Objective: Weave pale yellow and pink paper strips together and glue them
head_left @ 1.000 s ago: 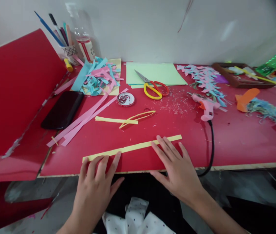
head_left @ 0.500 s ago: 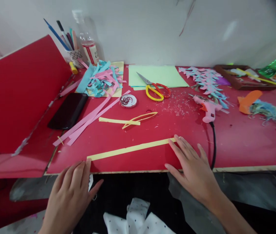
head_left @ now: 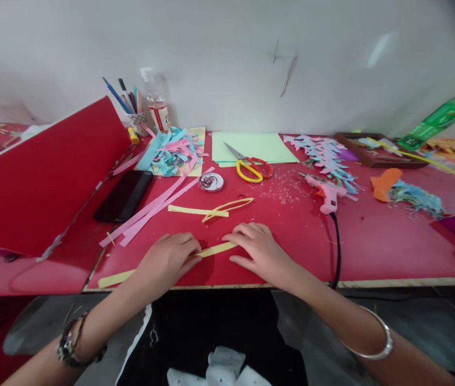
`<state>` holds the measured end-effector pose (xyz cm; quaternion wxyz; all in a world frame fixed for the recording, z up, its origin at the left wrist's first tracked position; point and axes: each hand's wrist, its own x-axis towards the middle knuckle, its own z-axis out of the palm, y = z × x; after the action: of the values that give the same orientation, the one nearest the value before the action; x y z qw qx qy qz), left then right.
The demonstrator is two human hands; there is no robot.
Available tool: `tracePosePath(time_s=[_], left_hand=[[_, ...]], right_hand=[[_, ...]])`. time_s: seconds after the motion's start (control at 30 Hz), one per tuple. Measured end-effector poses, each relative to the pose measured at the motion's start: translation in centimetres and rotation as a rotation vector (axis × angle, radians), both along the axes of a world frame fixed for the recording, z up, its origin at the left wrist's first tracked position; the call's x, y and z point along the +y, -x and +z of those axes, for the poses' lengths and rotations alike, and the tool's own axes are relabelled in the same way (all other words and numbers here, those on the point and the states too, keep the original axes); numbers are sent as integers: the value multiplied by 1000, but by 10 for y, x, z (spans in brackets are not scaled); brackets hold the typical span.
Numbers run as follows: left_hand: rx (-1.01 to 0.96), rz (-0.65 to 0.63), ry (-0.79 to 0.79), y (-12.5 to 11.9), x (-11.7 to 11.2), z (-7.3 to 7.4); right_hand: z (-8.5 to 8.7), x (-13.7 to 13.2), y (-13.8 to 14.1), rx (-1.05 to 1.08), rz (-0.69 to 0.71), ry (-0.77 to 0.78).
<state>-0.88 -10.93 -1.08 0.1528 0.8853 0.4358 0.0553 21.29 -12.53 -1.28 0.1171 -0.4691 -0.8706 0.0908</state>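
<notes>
A long pale-yellow paper strip (head_left: 216, 250) lies slantwise near the table's front edge, its left end (head_left: 117, 278) showing past my left forearm. My left hand (head_left: 173, 260) is closed on its middle, with thumb and fingers close together at the strip. My right hand (head_left: 261, 249) rests at the strip's right end; its bent fingertips touch the paper while the thumb stays apart, below the strip. The strip's far right end is hidden under those fingers. Just beyond are a flat yellow strip (head_left: 187, 210) and a looped yellow strip (head_left: 233, 206).
Scissors (head_left: 249, 165) lie by green paper sheets (head_left: 257, 145). A pink glue gun (head_left: 327, 194) trails a black cord on the right. Left are a phone (head_left: 125, 195), pink strips (head_left: 147, 214) and a red upright board (head_left: 58, 171). Behind them stands a bottle (head_left: 158, 107).
Both hands have moved closer together over the table, the left one rightward onto the strip's middle, the right one leftward. The strip has shifted left. The view has tilted up slightly.
</notes>
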Motion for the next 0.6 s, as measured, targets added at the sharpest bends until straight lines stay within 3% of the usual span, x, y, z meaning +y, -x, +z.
tracePosePath(time_s=[0.2,0.27,0.43,0.53,0.6], left_hand=[[-226,7,319,-8,11,14],[-219,-6,264,-12,13,21],[43,-135,-108,-27,15,32],[129,-238,-129,-32,17,36],[119,-215,-90,-34,17,38]], right_hand=[[0,4,8,-99,100,-160],[6,7,7,-124,136,-128],[34,16,-2,-125,92,53],[48,20,-8,-73,151,102],[52,22,-9,-56,161,112]])
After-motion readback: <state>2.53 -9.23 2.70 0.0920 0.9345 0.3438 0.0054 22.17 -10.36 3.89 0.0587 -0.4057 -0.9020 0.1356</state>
